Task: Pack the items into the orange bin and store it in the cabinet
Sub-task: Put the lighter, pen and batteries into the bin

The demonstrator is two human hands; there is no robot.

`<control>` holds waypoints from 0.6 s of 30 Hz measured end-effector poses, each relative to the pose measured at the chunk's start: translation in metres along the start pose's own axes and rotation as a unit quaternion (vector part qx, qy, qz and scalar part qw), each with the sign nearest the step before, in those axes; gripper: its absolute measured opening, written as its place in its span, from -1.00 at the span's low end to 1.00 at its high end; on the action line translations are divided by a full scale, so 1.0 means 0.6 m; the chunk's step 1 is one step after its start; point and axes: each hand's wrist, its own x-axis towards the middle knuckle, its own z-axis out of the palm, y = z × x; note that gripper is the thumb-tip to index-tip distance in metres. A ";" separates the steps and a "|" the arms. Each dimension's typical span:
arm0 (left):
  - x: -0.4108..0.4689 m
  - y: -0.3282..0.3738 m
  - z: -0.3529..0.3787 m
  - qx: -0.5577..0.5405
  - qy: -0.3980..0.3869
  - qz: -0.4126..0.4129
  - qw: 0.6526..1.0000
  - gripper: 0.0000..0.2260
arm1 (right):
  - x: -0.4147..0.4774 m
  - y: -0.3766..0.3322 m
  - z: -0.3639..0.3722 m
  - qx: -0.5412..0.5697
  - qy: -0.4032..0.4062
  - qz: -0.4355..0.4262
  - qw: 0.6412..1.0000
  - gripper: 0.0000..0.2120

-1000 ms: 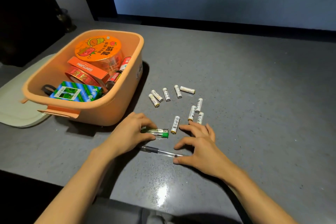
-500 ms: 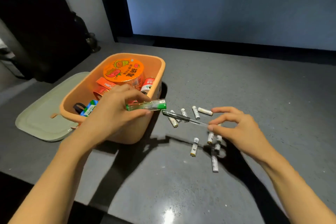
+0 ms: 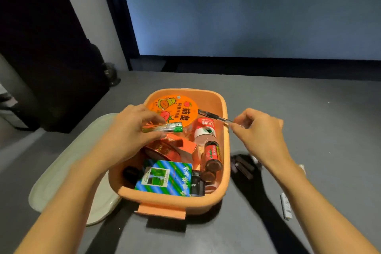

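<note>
Your left hand (image 3: 132,130) pinched the green lighter (image 3: 162,127) over the orange bin (image 3: 225,150) on the counter (image 3: 309,113); your right hand (image 3: 259,132) pinched the pen (image 3: 214,116) above its right rim.

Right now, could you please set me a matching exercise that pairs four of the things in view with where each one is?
Things:
1. green lighter
2. pen
3. blue-green box
4. pale lid

Places:
A. lying on the table, left of the orange bin
B. pinched in the right hand, over the bin
C. lying inside the bin at its near end
D. held in the left hand, over the bin

Pairs: 1-D, 2-B, 3-C, 4-A.
</note>
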 end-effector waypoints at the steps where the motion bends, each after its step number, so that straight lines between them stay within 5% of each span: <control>1: 0.009 -0.011 0.003 -0.003 -0.008 0.016 1.000 -0.76 | 0.000 -0.008 0.012 -0.019 0.010 0.008 1.000 -0.86; 6: 0.041 -0.039 0.030 -0.034 -0.047 0.060 0.997 -0.77 | -0.009 -0.035 0.064 -0.119 -0.005 0.015 0.993 -0.79; 11: 0.051 -0.038 0.049 -0.071 -0.061 0.076 0.993 -0.77 | -0.023 -0.043 0.070 -0.049 -0.030 0.042 0.997 -0.57; 18: 0.056 -0.015 0.057 -0.086 -0.079 0.099 0.988 -0.75 | -0.017 -0.038 0.051 -0.001 -0.082 0.030 0.996 -0.80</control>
